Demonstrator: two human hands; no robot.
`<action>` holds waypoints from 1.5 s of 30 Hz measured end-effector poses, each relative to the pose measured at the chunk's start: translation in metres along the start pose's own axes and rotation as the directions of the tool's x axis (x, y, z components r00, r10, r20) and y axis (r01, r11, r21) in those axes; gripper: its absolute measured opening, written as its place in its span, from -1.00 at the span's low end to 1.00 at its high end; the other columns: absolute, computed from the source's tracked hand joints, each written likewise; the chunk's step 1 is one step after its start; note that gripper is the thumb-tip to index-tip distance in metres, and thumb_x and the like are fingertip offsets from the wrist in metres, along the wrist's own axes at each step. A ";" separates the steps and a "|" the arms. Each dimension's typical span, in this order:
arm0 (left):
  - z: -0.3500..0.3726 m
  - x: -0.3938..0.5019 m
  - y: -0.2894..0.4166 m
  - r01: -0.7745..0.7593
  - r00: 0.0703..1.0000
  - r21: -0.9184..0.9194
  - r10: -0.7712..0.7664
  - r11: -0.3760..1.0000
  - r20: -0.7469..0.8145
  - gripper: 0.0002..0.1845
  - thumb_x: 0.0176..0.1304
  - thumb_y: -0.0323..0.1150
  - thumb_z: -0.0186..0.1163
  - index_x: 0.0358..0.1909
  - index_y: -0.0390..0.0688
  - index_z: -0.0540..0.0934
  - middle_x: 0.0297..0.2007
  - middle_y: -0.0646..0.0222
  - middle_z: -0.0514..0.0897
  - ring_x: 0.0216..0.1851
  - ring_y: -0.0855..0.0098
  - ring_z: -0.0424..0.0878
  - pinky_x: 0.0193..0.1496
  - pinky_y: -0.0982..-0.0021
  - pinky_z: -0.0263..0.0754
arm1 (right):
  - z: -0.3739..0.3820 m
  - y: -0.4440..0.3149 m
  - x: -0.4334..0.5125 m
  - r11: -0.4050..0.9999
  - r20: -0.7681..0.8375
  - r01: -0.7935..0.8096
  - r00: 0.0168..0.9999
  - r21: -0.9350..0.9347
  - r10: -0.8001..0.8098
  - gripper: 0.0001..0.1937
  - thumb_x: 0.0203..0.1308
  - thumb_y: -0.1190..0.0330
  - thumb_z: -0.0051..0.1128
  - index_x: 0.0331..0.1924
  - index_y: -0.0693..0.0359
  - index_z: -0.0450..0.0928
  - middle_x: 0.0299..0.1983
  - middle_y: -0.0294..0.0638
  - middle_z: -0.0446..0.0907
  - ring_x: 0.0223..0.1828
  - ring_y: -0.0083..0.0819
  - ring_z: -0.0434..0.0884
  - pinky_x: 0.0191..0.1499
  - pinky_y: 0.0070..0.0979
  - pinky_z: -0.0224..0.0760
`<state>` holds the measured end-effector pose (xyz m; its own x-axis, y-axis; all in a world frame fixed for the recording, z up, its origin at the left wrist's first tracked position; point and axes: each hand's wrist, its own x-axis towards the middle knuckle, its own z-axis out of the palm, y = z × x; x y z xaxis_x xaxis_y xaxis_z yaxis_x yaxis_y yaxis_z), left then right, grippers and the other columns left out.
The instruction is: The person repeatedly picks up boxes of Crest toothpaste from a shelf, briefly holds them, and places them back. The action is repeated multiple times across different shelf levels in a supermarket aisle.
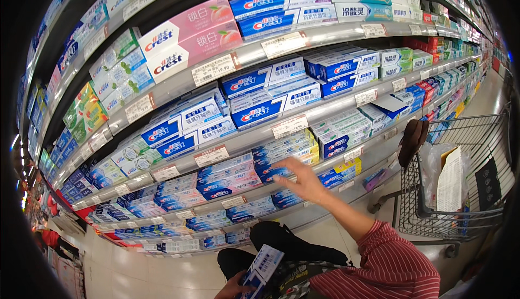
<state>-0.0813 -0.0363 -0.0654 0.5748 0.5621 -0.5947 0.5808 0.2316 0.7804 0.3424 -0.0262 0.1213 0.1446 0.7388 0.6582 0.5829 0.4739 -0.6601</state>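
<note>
At the bottom of the view, my left hand (233, 287) is closed around a blue and white toothpaste box (262, 268), whose back face bears a barcode. My right hand (298, 181) is stretched out with fingers apart and nothing in them. It hovers in front of stacked blue and yellow Crest toothpaste boxes (284, 152) on a lower shelf; whether a fingertip touches them I cannot tell. Left of that hand lie blue and pink Crest boxes (229, 177). Above, blue and white Crest boxes (276, 104) fill part of a middle shelf.
Metal shelves with price tags (290, 126) curve across the view. A wire shopping cart (451, 213) holding plastic bags and a paper stands at the right, with a dark brown item (413, 140) over its edge. My bent knees are close to the lowest shelves. A person in red (50, 238) is far left.
</note>
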 end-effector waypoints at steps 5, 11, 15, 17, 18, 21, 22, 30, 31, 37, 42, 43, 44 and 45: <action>-0.016 -0.017 0.058 0.105 0.990 -0.370 -0.063 0.923 0.124 -0.06 -0.17 -0.26 0.46 0.35 -0.29 0.31 0.09 0.16 0.59 0.09 0.31 0.55 0.26 0.36 0.34 | 0.037 0.031 -0.069 0.894 0.475 -0.361 0.856 0.266 0.204 -0.34 0.27 0.08 0.24 0.35 0.21 0.27 0.24 0.04 0.40 0.26 -0.10 0.44 0.26 -0.23 0.36; -0.042 -0.044 0.225 -0.329 0.943 -0.061 0.325 0.942 -0.067 0.08 -0.32 -0.29 0.56 0.37 -0.30 0.29 0.17 0.10 0.52 0.22 0.19 0.46 0.36 0.27 0.23 | 0.000 -0.026 -0.049 0.796 0.470 -0.317 0.881 0.515 0.047 -0.08 0.12 0.07 0.37 0.49 0.11 0.02 0.43 -0.03 0.12 0.41 -0.05 0.25 0.32 -0.15 0.30; -0.035 -0.041 0.346 -0.551 0.719 0.577 0.694 0.603 -0.039 0.18 -0.32 -0.13 0.59 0.42 -0.24 0.22 0.25 0.01 0.42 0.27 0.10 0.40 0.40 0.23 0.18 | -0.046 -0.031 -0.007 0.899 0.082 0.010 0.995 0.438 -0.051 -0.02 -0.01 0.15 0.46 0.48 0.15 0.05 0.41 -0.06 0.16 0.41 -0.15 0.25 0.34 -0.20 0.29; -0.019 -0.059 0.398 -0.440 0.619 0.825 0.785 0.354 -0.007 0.21 -0.30 -0.08 0.59 0.44 -0.23 0.17 0.22 -0.07 0.39 0.26 0.01 0.39 0.38 0.21 0.20 | -0.059 -0.040 0.011 0.915 -0.101 0.087 0.994 0.394 -0.051 -0.07 0.01 0.20 0.45 0.46 0.21 0.10 0.39 -0.05 0.19 0.39 -0.17 0.28 0.34 -0.24 0.31; -0.013 -0.057 0.422 -0.405 0.564 0.880 0.826 0.248 0.027 0.21 -0.29 -0.08 0.58 0.44 -0.24 0.16 0.16 -0.07 0.41 0.22 -0.01 0.40 0.35 0.20 0.25 | -0.072 -0.042 0.019 0.924 -0.183 0.123 0.981 0.363 -0.059 -0.12 0.06 0.23 0.41 0.44 0.25 0.13 0.36 -0.02 0.23 0.38 -0.18 0.30 0.32 -0.27 0.33; -0.001 -0.048 0.472 -0.291 0.412 0.956 0.899 -0.023 0.147 0.17 -0.25 -0.05 0.53 0.42 -0.31 0.17 -0.07 0.01 0.44 0.00 0.03 0.45 0.14 0.18 0.37 | -0.098 -0.038 0.039 0.909 -0.298 0.155 0.954 0.386 -0.036 -0.21 0.16 0.26 0.33 0.42 0.29 0.14 0.30 -0.02 0.32 0.33 -0.23 0.36 0.34 -0.31 0.26; -0.001 -0.040 0.484 -0.288 0.401 0.956 0.899 -0.058 0.175 0.17 -0.25 -0.04 0.52 0.41 -0.32 0.17 -0.06 0.01 0.44 0.01 0.04 0.45 0.14 0.18 0.37 | -0.104 -0.032 0.045 0.922 -0.317 0.152 0.948 0.357 -0.034 -0.24 0.18 0.26 0.32 0.41 0.29 0.16 0.27 -0.03 0.37 0.31 -0.25 0.38 0.33 -0.32 0.24; -0.004 0.000 0.546 -0.279 0.521 0.957 0.824 -0.081 0.222 0.21 -0.26 0.08 0.50 0.41 -0.36 0.18 0.17 -0.16 0.41 0.25 -0.05 0.37 0.34 0.16 0.27 | -0.122 0.006 0.070 0.974 -0.438 0.139 0.898 0.176 -0.049 -0.37 0.25 0.25 0.25 0.33 0.33 0.29 0.15 0.00 0.52 0.21 -0.28 0.49 0.29 -0.32 0.26; -0.003 0.000 0.549 -0.304 0.570 0.952 0.796 -0.024 0.202 0.21 -0.26 0.08 0.50 0.41 -0.36 0.19 0.20 -0.18 0.40 0.26 -0.07 0.36 0.35 0.16 0.26 | -0.123 0.007 0.072 0.976 -0.442 0.135 0.896 0.170 -0.047 -0.38 0.25 0.25 0.24 0.32 0.33 0.29 0.14 0.00 0.53 0.20 -0.28 0.50 0.28 -0.33 0.27; -0.013 0.015 0.553 -0.265 0.521 0.957 0.818 -0.115 0.243 0.21 -0.31 0.02 0.50 0.38 -0.42 0.20 0.18 -0.21 0.43 0.23 -0.07 0.40 0.33 0.19 0.28 | -0.122 0.010 0.082 0.975 -0.431 0.161 0.899 0.155 -0.080 -0.41 0.26 0.29 0.25 0.30 0.36 0.33 0.11 0.03 0.55 0.14 -0.29 0.54 0.18 -0.39 0.38; -0.017 0.019 0.556 -0.287 0.499 0.950 0.827 -0.124 0.259 0.20 -0.32 -0.01 0.50 0.37 -0.47 0.20 0.18 -0.24 0.45 0.21 -0.07 0.44 0.33 0.23 0.29 | -0.118 0.019 0.089 0.982 -0.456 0.161 0.885 0.103 -0.097 -0.44 0.26 0.30 0.27 0.29 0.34 0.36 0.11 0.00 0.55 0.08 -0.32 0.55 0.12 -0.43 0.39; -0.018 0.020 0.558 -0.294 0.520 0.951 0.819 -0.096 0.243 0.20 -0.31 -0.01 0.50 0.39 -0.43 0.19 0.22 -0.22 0.42 0.25 -0.05 0.41 0.36 0.23 0.25 | -0.118 0.020 0.091 0.978 -0.465 0.178 0.879 0.105 -0.110 -0.44 0.26 0.30 0.26 0.29 0.34 0.36 0.11 0.00 0.55 0.08 -0.32 0.55 0.12 -0.43 0.40; -0.019 0.020 0.560 -0.300 0.541 0.952 0.809 -0.067 0.227 0.20 -0.30 -0.02 0.50 0.41 -0.38 0.17 0.26 -0.20 0.39 0.28 -0.04 0.38 0.39 0.22 0.22 | -0.118 0.019 0.094 0.975 -0.473 0.195 0.872 0.107 -0.123 -0.44 0.26 0.30 0.26 0.29 0.34 0.36 0.10 0.01 0.55 0.08 -0.32 0.55 0.12 -0.43 0.40; -0.020 0.021 0.561 -0.304 0.562 0.952 0.799 -0.037 0.211 0.20 -0.29 -0.02 0.50 0.43 -0.34 0.16 0.30 -0.18 0.36 0.32 -0.03 0.35 0.42 0.22 0.18 | -0.119 0.018 0.096 0.971 -0.481 0.212 0.866 0.109 -0.136 -0.44 0.26 0.30 0.26 0.28 0.34 0.36 0.10 0.01 0.56 0.08 -0.32 0.56 0.12 -0.43 0.40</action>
<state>0.2448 0.1211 0.3639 0.9093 0.3337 0.2486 0.3520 -0.9354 -0.0320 0.4617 -0.0038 0.2158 0.4307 0.3454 0.8338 0.5097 0.6693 -0.5406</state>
